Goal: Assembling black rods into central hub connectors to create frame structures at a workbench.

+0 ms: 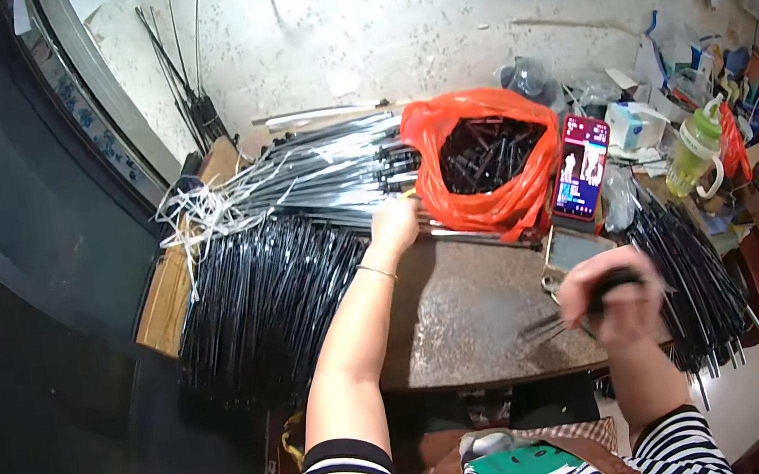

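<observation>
My left hand is closed at the black-tipped ends of the silver rods, close to the red plastic bag. A small bit of yellow shows at its fingertips; what it grips is hidden. My right hand, blurred by motion, curls around a dark object above the table's right part. Thin dark rods stick out to the left of that hand. Inside the open bag lie many small black and dark red parts.
Thin black rods cover the table's left side, and another black bundle hangs over the right edge. A lit phone leans beside the bag. Further right are a green bottle and clutter. White strips lie over the silver rods.
</observation>
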Demonstrator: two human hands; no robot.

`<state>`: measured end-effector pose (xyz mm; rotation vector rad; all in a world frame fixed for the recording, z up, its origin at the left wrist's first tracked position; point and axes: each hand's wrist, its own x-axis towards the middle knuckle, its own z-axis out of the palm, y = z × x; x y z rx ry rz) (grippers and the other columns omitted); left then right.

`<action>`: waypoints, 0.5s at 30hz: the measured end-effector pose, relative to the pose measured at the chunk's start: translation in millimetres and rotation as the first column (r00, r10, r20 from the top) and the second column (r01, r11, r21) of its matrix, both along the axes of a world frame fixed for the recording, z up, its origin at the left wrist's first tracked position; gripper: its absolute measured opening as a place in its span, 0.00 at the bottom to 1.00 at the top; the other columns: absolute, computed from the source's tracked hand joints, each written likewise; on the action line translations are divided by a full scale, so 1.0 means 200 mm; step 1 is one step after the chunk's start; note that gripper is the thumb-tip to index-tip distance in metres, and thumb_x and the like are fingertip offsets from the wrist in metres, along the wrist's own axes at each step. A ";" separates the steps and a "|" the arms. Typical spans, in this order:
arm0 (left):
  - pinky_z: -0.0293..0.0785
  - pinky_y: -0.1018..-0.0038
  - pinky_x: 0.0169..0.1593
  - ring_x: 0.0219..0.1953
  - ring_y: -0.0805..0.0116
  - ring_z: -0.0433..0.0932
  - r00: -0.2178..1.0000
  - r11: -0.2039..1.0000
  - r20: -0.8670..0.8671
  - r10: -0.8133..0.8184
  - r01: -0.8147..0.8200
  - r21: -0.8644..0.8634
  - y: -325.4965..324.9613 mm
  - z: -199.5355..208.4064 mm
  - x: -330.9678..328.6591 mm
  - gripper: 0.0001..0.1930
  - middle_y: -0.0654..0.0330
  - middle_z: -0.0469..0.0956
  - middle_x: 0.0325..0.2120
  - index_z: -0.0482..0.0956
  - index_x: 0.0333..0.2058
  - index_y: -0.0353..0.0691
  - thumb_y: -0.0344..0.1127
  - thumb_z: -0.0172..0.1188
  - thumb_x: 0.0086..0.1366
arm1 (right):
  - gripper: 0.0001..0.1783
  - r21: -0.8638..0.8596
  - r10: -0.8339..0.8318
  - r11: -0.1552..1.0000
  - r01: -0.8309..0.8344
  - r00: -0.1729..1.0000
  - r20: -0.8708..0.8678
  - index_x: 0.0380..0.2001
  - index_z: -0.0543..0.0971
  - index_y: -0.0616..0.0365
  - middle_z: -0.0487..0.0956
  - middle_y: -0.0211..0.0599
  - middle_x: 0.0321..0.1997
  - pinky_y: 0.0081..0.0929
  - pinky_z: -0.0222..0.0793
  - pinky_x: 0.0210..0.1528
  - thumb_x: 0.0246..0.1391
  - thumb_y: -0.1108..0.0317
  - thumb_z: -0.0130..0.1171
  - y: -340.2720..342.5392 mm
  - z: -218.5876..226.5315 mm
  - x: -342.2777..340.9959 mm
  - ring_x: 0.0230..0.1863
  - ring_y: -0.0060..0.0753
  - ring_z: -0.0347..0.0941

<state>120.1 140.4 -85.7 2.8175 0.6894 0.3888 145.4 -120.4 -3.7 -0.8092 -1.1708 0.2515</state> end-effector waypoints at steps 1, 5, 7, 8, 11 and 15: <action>0.64 0.68 0.35 0.29 0.62 0.70 1.000 1.000 0.014 -0.009 0.009 0.011 0.04 -0.03 0.01 0.08 0.58 0.72 0.23 0.73 0.25 0.42 0.29 0.45 0.45 | 0.20 -0.055 -0.002 0.998 0.004 0.999 0.039 0.27 0.65 0.67 0.67 0.38 0.12 0.15 0.58 0.13 0.46 0.55 0.42 0.01 -0.02 -0.01 0.12 0.23 0.63; 0.48 0.50 0.46 0.42 0.64 0.59 0.890 0.864 -0.386 -0.241 0.379 0.333 0.09 -0.05 0.07 0.11 0.67 0.66 0.33 0.70 0.30 0.46 0.29 0.43 0.45 | 0.22 -0.044 0.038 0.998 -0.036 0.998 0.041 0.32 0.61 0.66 0.67 0.37 0.13 0.13 0.58 0.13 0.47 0.53 0.38 0.04 -0.01 0.01 0.12 0.20 0.62; 0.48 0.52 0.47 0.41 0.64 0.60 0.906 0.836 -0.311 -0.287 0.396 0.381 0.14 -0.07 0.06 0.11 0.66 0.66 0.32 0.70 0.29 0.45 0.29 0.43 0.45 | 0.23 -0.047 0.010 0.999 -0.011 1.000 -0.012 0.32 0.55 0.62 0.65 0.39 0.11 0.14 0.56 0.10 0.45 0.50 0.39 0.09 0.02 -0.01 0.08 0.23 0.58; 0.49 0.53 0.47 0.41 0.64 0.60 0.921 0.852 -0.273 -0.278 0.368 0.373 0.15 -0.09 0.06 0.10 0.65 0.67 0.32 0.70 0.28 0.44 0.29 0.43 0.45 | 0.23 -0.046 0.031 0.999 -0.030 0.999 0.021 0.34 0.52 0.59 0.65 0.40 0.14 0.14 0.56 0.10 0.46 0.51 0.38 0.10 0.02 0.00 0.09 0.24 0.59; 0.51 0.55 0.46 0.40 0.65 0.61 0.919 0.886 -0.293 -0.262 0.350 0.303 0.16 -0.08 0.05 0.09 0.64 0.67 0.30 0.69 0.27 0.44 0.29 0.43 0.45 | 0.12 0.125 0.081 0.989 -0.073 0.995 -0.065 0.34 0.55 0.59 0.65 0.40 0.23 0.14 0.59 0.18 0.48 0.65 0.40 0.16 -0.03 0.01 0.17 0.22 0.62; 0.54 0.58 0.45 0.38 0.67 0.62 0.919 0.808 -0.257 -0.298 0.386 0.445 0.17 -0.05 0.03 0.07 0.63 0.68 0.26 0.69 0.25 0.44 0.29 0.43 0.45 | 0.10 0.116 -0.104 0.986 0.118 0.988 -0.117 0.34 0.61 0.64 0.68 0.38 0.24 0.15 0.61 0.20 0.46 0.72 0.42 0.18 0.01 0.02 0.19 0.21 0.64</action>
